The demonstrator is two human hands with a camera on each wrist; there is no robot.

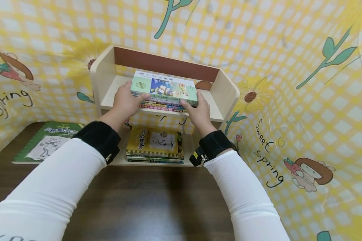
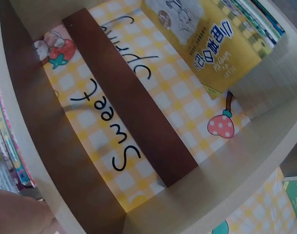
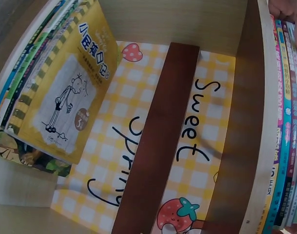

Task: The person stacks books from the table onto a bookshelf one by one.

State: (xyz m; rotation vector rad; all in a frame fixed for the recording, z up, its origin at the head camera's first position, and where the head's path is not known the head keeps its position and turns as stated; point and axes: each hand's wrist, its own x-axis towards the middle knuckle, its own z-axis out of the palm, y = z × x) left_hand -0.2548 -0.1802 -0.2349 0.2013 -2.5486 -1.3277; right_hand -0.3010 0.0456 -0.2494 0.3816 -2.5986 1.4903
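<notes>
On the upper board of a pale wooden shelf point(image 1: 104, 77) lies a stack of books point(image 1: 166, 88), with a green and white illustrated cover on top. My left hand point(image 1: 124, 101) grips the stack's left end, thumb along the front edge. At the opposite end my right hand point(image 1: 200, 112) holds it in a similar way. Coloured spines of the stack point(image 3: 285, 126) line up against the shelf edge in the right wrist view. Part of my left hand point(image 2: 21, 212) shows at the lower left of the left wrist view.
On the lower level sits another pile of books, topped by a yellow one point(image 1: 154, 140). A green book point(image 1: 52, 142) lies on the dark wooden table point(image 1: 144, 201), left of the shelf. Yellow checked cloth point(image 1: 289, 100) hangs behind and at the right.
</notes>
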